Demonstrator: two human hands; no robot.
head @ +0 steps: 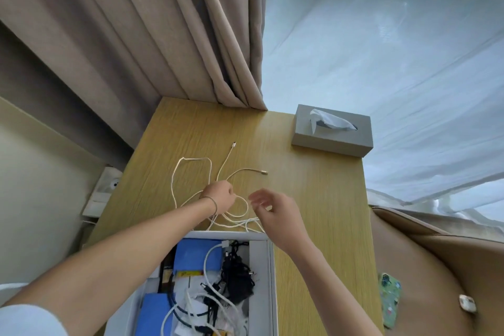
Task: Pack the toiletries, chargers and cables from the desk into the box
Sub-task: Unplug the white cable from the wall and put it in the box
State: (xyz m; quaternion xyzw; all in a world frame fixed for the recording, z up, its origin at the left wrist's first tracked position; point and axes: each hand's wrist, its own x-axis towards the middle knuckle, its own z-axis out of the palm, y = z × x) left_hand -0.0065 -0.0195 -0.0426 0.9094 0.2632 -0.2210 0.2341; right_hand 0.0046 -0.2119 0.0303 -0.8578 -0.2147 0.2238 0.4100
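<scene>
Cable (207,172), pale and braided, sprawls in loose loops across the middle of the wooden surface (313,199), its two plug ends lying free toward the far side. Your left hand (219,196) sits on the tangle where the strands cross, fingers curled down over them; whether they actually pinch a strand, you cannot tell from this angle. Your right hand (275,213) hovers just beside it above the near loops, fingers spread and loosely bent, holding nothing.

Box (268,281), white-walled, stands at the near edge of the surface directly under your forearms, its far rim just touching the nearest loops. Inside: blue packs, white cords, a clump of black cable.

Room: bare wood runs right of the cable out to the right edge, and beyond the plug ends to the back. A grey tissue box (331,131) sits at the far right corner, well apart from the cable. Curtain (163,35) hangs down onto the back edge. Left edge drops off close beside the outermost loop. A patterned phone (390,300) lies at the near right edge, beside the tan chair (450,267).
</scene>
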